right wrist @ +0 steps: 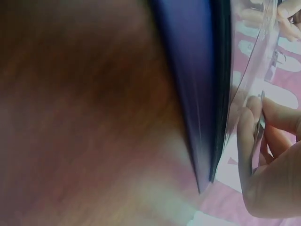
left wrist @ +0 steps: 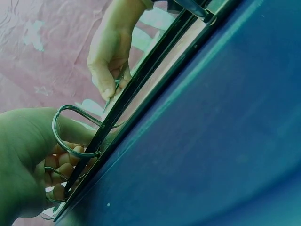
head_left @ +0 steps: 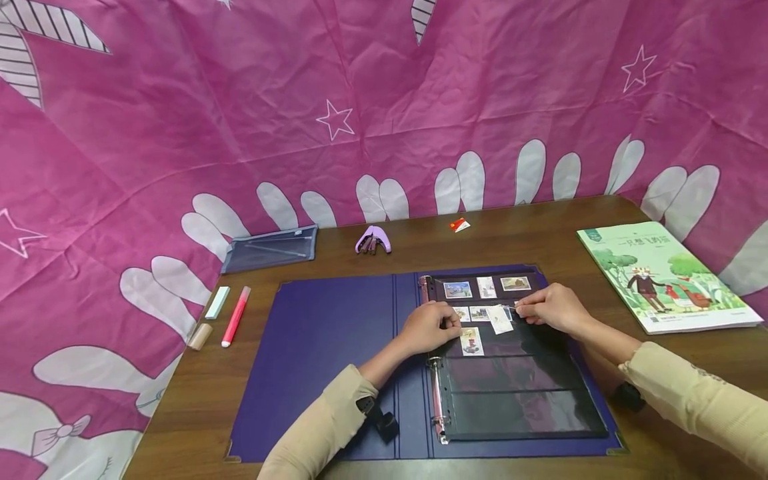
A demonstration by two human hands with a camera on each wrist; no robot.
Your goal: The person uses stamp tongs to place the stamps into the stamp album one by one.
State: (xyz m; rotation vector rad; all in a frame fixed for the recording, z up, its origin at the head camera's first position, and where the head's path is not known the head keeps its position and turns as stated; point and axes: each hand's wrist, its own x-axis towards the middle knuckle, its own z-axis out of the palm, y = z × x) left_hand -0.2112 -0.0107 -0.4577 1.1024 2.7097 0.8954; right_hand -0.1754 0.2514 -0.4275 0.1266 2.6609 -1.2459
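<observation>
A stamp album point(head_left: 324, 360) lies spread on the table, its black pocket page point(head_left: 528, 417) on the right side. My right hand point(head_left: 555, 308) pinches metal tweezers point(right wrist: 259, 132) over the second row. Their tips meet a pale stamp point(head_left: 500, 320), which lies tilted across that row; whether they grip it is unclear. My left hand point(head_left: 429, 327) rests at the page's left side near the rings point(left wrist: 59, 125), fingers loosely bent. Beside its fingertips is a loose-looking stamp point(head_left: 471, 341). Several stamps sit in the top row, among them a blue one point(head_left: 458, 290).
Behind the album are a purple hole-punch-like tool point(head_left: 373, 240), a small red-and-white card point(head_left: 459, 225) and a blue zip pouch point(head_left: 270, 250). A red marker point(head_left: 236, 317), a pale green block point(head_left: 217, 303) and a tan cylinder point(head_left: 201, 337) lie left. A picture book point(head_left: 666, 277) lies right.
</observation>
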